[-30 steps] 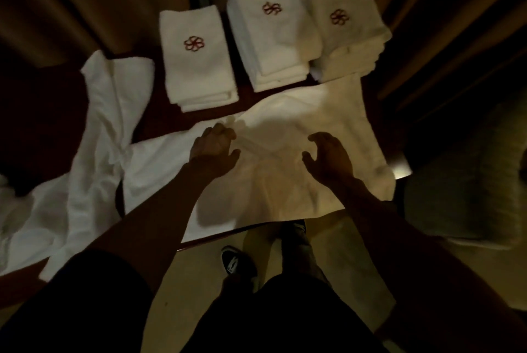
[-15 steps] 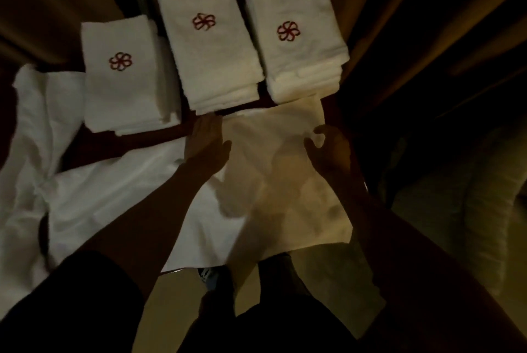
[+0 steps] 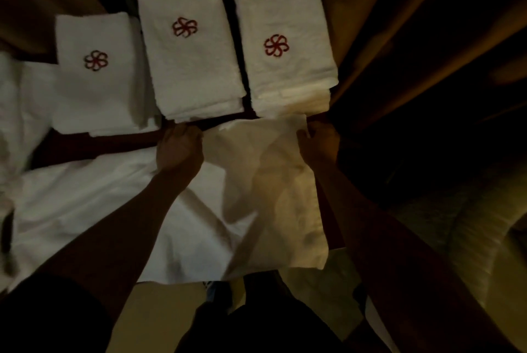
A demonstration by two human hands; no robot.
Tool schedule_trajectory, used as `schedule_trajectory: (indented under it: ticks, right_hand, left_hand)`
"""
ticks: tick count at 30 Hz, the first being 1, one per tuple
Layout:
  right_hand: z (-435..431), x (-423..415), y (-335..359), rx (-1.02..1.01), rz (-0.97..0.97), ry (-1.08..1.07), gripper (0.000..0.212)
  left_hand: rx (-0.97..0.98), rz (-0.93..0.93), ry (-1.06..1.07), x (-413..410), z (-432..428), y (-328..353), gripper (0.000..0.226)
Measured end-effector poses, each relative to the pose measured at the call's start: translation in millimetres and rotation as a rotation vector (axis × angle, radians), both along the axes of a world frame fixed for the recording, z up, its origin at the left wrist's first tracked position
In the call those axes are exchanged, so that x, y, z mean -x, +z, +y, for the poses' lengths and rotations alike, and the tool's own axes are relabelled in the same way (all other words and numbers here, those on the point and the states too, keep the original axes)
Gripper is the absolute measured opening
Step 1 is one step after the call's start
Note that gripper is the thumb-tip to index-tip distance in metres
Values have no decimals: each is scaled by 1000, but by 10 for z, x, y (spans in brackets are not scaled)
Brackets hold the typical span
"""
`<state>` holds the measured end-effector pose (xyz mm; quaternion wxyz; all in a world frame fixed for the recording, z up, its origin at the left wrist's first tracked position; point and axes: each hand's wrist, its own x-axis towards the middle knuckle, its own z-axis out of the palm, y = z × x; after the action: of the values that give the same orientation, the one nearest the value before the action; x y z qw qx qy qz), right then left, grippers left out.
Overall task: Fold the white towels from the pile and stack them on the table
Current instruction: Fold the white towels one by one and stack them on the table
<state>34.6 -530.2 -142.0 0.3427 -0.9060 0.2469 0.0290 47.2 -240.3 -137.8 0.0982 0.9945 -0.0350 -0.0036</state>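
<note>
- Three stacks of folded white towels: left stack [image 3: 97,95], middle stack [image 3: 194,70], right stack [image 3: 288,75].
- Three red flower emblems [image 3: 184,27], one atop each stack.
- One unfolded towel [image 3: 256,181] spread flat.
- Two hands: left hand [image 3: 178,150], right hand [image 3: 319,143].
- One dark table [image 3: 85,144].
- Loose white cloth [image 3: 17,101] at far left, number unclear.

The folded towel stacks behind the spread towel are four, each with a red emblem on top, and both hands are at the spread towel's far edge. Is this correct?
Not four: the head view shows three folded stacks, each with a red emblem on top. The left hand and right hand are at the spread towel's far edge, as you say.
</note>
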Motion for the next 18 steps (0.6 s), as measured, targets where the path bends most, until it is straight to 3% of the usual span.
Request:
schedule_trajectory:
  ticks: [8, 13, 16, 18]
  right_hand:
    - [-67, 157, 308, -36, -77, -124, 29]
    - [-33, 307, 419, -215, -72, -176, 31]
    - [-51, 479, 418, -334, -78, -161, 12]
    - [-47, 652, 458, -406, -129, -191, 12]
  left_hand:
    - [110, -60, 85, 114, -59, 246, 19]
    - [165, -93, 44, 214, 17, 378, 18]
    - [226, -72, -38, 341, 136, 422, 12]
    - [255, -48, -52, 487, 179, 425, 11]
